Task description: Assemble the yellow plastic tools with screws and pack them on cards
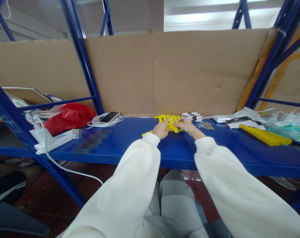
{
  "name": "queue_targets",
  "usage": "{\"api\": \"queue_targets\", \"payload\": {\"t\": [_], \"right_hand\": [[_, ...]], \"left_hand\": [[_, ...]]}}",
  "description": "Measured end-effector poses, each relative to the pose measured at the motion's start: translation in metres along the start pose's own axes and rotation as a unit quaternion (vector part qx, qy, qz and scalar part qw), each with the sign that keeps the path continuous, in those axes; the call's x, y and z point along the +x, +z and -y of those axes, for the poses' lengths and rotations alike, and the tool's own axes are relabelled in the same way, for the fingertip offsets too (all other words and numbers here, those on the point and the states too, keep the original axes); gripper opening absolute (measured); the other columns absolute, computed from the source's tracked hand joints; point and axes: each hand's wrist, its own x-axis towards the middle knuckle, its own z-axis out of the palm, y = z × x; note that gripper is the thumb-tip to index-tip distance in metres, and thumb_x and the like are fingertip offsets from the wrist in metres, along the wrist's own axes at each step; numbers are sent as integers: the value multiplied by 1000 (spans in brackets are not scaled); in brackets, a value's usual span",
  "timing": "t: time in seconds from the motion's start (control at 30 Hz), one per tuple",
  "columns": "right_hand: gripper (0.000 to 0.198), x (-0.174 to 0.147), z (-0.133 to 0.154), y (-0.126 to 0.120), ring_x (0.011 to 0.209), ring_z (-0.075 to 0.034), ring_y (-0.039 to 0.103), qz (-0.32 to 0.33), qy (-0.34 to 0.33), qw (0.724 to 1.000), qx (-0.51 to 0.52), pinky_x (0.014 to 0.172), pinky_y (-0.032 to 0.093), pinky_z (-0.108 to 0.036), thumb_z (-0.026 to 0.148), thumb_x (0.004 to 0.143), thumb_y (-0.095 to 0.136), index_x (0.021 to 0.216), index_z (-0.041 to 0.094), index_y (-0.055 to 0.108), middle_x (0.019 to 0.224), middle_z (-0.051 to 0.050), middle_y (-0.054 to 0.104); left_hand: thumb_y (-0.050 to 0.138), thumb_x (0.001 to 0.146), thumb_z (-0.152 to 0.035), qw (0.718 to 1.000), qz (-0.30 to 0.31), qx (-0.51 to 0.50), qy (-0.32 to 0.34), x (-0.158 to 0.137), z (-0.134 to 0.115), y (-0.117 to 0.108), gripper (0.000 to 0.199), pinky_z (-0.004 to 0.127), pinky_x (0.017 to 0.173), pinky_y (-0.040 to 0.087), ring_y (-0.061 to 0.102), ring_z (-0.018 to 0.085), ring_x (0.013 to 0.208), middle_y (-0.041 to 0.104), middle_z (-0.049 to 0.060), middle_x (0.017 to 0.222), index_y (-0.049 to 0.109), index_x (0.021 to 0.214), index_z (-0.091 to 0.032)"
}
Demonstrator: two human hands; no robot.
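Over the blue shelf top, my left hand [161, 129] has its fingers closed around one end of a yellow plastic piece [174, 128]. My right hand [187, 125] pinches the same piece from the other side, thumb and fingers bent together. Several more yellow T-shaped pieces [162, 117] lie just behind my hands, partly hidden by them. Another yellow piece [147, 133] pokes out beside my left wrist. Behind my right hand is a pile of white-and-black sticks [192, 116]. Small silvery bits [201, 125] and a little clear bag [208, 126] lie to its right.
A phone [109, 116] rests on a coiled white cable [97, 121] at the left, near a red plastic bag [70, 118] and a white power strip [59, 138]. Yellow tubes [265, 135] lie at the right. A cardboard panel [184, 72] closes the back between blue posts.
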Motion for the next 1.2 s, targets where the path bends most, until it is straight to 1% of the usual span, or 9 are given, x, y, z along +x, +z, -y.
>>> {"api": "queue_targets", "payload": {"t": [0.1, 0.17, 0.27, 0.37, 0.43, 0.53, 0.63, 0.9, 1.2], "right_hand": [[43, 6, -3, 1, 95, -19, 66, -30, -5, 999, 27, 85, 55, -32, 34, 71, 79, 109, 20, 63, 114, -9, 68], [51, 13, -3, -4, 110, -22, 65, -74, -18, 997, 31, 94, 53, -34, 34, 80, 72, 128, 21, 58, 133, -13, 62], [55, 20, -8, -26, 127, -26, 58, -153, -40, 986, -53, 107, 47, -40, 25, 89, 57, 144, 19, 52, 146, -17, 55], [48, 18, -20, -58, 134, -30, 52, -168, -20, 957, -235, 113, 41, -43, 12, 89, 48, 134, 15, 65, 142, -19, 59], [45, 14, -31, -77, 132, -34, 54, -133, 22, 934, -330, 110, 42, -48, 10, 85, 50, 123, 18, 73, 138, -18, 62], [38, 11, -47, -93, 134, -36, 51, -67, 97, 905, -410, 114, 35, -57, 12, 82, 57, 112, 22, 78, 137, -15, 64], [37, 13, -56, -98, 137, -38, 48, -50, 137, 887, -437, 113, 31, -66, 16, 82, 60, 114, 22, 78, 137, -16, 63], [43, 20, -64, -95, 139, -41, 43, -28, 135, 886, -443, 110, 29, -71, 20, 83, 58, 123, 24, 74, 143, -19, 58], [37, 24, -70, -95, 130, -40, 52, -52, 121, 881, -455, 102, 42, -63, 27, 83, 59, 116, 21, 76, 128, -21, 66]], "left_hand": [[59, 95, -18, 1000, -14, -4, 20, 0, 1, 0, 71, 31, 112, 44, 57, 22, 135, 59, 8, 148, 35, 160, -26], [57, 96, -19, 999, -18, 1, 27, 0, 3, 1, 61, 30, 111, 45, 58, 21, 133, 63, 6, 144, 45, 155, -28], [56, 97, -21, 1000, -9, 10, 25, 1, 4, 2, 48, 31, 110, 46, 62, 23, 128, 67, 7, 137, 60, 145, -28], [57, 97, -22, 1000, -3, 8, 29, 1, 4, 1, 46, 31, 110, 46, 62, 23, 128, 67, 6, 138, 63, 142, -29], [58, 96, -22, 1000, -1, 6, 28, 1, 3, 1, 47, 31, 111, 45, 62, 22, 128, 67, 6, 138, 63, 142, -29], [59, 96, -22, 1000, -2, 5, 24, 0, 3, 1, 47, 32, 111, 45, 62, 23, 128, 67, 6, 138, 63, 142, -30], [59, 96, -22, 1000, 1, 6, 21, 0, 2, 0, 47, 33, 112, 45, 61, 24, 129, 67, 7, 139, 62, 143, -30], [58, 97, -22, 1000, 12, 10, 24, -1, 0, -1, 48, 33, 113, 44, 60, 23, 132, 65, 6, 142, 60, 144, -29], [58, 97, -21, 1000, 12, 7, 27, 0, 1, 0, 48, 35, 113, 45, 60, 25, 132, 65, 7, 141, 61, 144, -29]]}}
